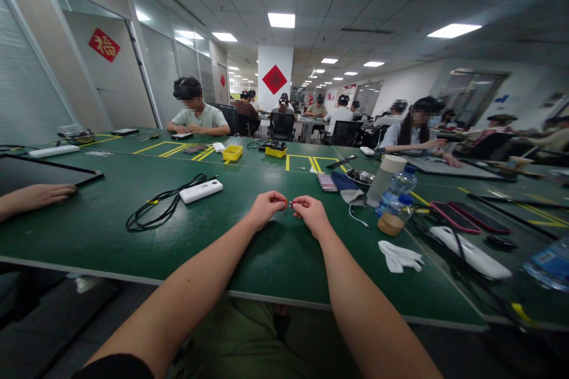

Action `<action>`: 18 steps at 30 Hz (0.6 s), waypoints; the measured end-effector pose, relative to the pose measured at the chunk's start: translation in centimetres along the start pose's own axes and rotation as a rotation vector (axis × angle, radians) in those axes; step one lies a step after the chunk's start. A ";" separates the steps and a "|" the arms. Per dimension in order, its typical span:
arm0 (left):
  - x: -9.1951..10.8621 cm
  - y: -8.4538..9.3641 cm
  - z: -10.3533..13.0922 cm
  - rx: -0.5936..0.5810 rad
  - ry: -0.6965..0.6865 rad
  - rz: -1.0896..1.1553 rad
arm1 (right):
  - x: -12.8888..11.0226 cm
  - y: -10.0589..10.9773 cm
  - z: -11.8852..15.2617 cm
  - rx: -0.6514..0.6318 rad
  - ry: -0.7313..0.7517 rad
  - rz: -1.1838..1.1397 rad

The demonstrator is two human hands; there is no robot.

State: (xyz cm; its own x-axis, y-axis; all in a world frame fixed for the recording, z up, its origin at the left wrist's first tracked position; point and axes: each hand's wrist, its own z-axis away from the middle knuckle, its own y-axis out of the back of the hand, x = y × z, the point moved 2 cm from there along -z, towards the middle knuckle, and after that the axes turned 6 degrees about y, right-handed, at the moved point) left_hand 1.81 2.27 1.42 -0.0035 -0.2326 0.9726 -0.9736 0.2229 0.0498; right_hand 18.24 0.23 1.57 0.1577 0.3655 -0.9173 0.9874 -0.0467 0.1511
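Over the middle of the green table point(231, 249), my left hand point(268, 209) and my right hand point(311, 214) face each other, fingertips almost meeting. Thumb and fingers of my left hand pinch a tiny orange-red piece point(285, 205). A small red piece with a shiny metal-looking end point(291, 204) sits in the pinch of my right hand. Both are too small to name, and the fingers cover most of them. I cannot tell whether the two pieces touch.
Left of my hands lie a white power bank point(201, 191) and a looped black cable point(153, 213). Yellow bins point(232, 153) stand further back. To my right are plastic bottles point(393, 222), a crumpled tissue point(400, 257) and phones point(454, 217). A neighbour's hand point(48, 195) rests at left.
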 end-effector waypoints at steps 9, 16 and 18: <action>0.0 -0.2 0.2 -0.031 -0.011 -0.062 | 0.5 0.0 -0.1 -0.021 0.023 0.006; 0.1 -0.2 0.3 -0.055 0.007 -0.098 | 0.6 0.1 -0.2 -0.046 0.045 0.032; 0.2 -0.2 0.4 -0.067 0.017 -0.086 | 0.6 0.2 -0.2 -0.057 0.048 0.048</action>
State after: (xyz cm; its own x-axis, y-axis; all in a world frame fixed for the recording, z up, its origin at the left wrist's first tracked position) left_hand 1.93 1.83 1.51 0.0834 -0.2373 0.9678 -0.9526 0.2660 0.1473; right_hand 18.50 0.63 1.11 0.2027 0.4084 -0.8900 0.9762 -0.0126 0.2165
